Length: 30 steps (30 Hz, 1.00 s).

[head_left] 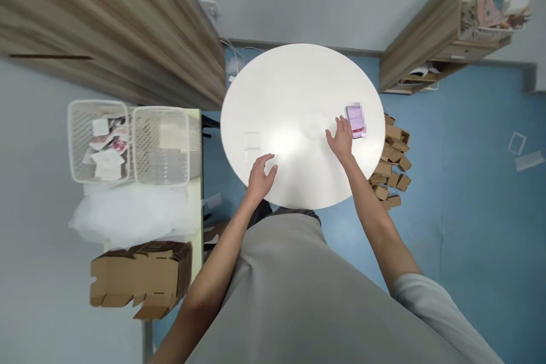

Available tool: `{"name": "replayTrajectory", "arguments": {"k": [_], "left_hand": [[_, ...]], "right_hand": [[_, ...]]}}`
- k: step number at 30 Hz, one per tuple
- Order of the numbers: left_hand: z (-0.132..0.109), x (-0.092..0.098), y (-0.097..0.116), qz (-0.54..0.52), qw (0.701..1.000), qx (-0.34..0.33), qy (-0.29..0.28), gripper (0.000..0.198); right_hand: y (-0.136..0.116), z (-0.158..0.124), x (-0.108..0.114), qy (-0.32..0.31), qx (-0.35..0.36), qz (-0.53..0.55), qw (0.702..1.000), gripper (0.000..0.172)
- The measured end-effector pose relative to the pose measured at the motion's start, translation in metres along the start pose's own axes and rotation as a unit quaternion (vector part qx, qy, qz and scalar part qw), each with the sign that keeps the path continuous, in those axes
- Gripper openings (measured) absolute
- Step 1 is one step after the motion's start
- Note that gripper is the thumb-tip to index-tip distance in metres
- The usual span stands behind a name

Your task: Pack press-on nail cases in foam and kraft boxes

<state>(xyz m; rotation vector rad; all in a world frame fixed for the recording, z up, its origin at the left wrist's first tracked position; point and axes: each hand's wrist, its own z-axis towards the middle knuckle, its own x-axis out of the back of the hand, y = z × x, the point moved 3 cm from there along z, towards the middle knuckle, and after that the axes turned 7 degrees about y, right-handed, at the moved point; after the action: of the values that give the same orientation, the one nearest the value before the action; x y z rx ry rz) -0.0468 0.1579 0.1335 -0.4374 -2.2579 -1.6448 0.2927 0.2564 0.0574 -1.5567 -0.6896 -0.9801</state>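
Both of my hands are over a round white table (298, 79). My left hand (261, 177) is at the table's near left edge, fingers apart, holding nothing. Just beyond it lies a small clear plastic piece (252, 141), faint against the white top. On the right side, my right hand (340, 137) is spread with nothing in it. A phone (355, 120) with a pinkish screen lies right beside its fingers; whether they touch it I cannot tell.
On a side table at left are a basket of packets (72, 142), a basket of clear trays (135, 145), a white plastic bag (132, 213) and flattened cardboard boxes (136, 276). Small brown boxes (394, 151) lie on the floor at right, near a wooden cabinet (420, 40).
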Motion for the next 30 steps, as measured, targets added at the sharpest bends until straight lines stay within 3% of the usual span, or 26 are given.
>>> {"name": "replayTrajectory", "arguments": {"k": [6,12,16,19,22,26,30], "left_hand": [[0.004,0.150,-0.048,-0.039,0.994,0.013,0.106,0.038],[0.018,0.312,-0.148,-0.012,0.964,0.040,0.264,0.043],[0.044,0.389,-0.206,0.059,0.938,0.101,0.327,0.052],[0.067,0.420,-0.230,0.073,0.939,0.110,0.317,0.062],[0.089,0.436,-0.241,0.057,0.946,0.118,0.297,0.071],[0.111,0.437,-0.249,0.058,0.952,0.143,0.263,0.077],[0.122,0.428,-0.247,0.128,0.951,0.144,0.240,0.068]], "right_hand": [[-0.144,-0.084,-0.031,0.011,0.083,0.037,0.996,0.069],[-0.297,-0.160,-0.066,-0.029,0.183,0.081,0.979,0.070],[-0.379,-0.189,-0.083,-0.078,0.234,0.096,0.964,0.064],[-0.421,-0.201,-0.091,-0.103,0.264,0.103,0.953,0.061],[-0.447,-0.210,-0.094,-0.118,0.287,0.102,0.945,0.059],[-0.464,-0.219,-0.092,-0.117,0.307,0.091,0.940,0.057],[-0.466,-0.226,-0.083,-0.107,0.298,0.086,0.945,0.055]]}}
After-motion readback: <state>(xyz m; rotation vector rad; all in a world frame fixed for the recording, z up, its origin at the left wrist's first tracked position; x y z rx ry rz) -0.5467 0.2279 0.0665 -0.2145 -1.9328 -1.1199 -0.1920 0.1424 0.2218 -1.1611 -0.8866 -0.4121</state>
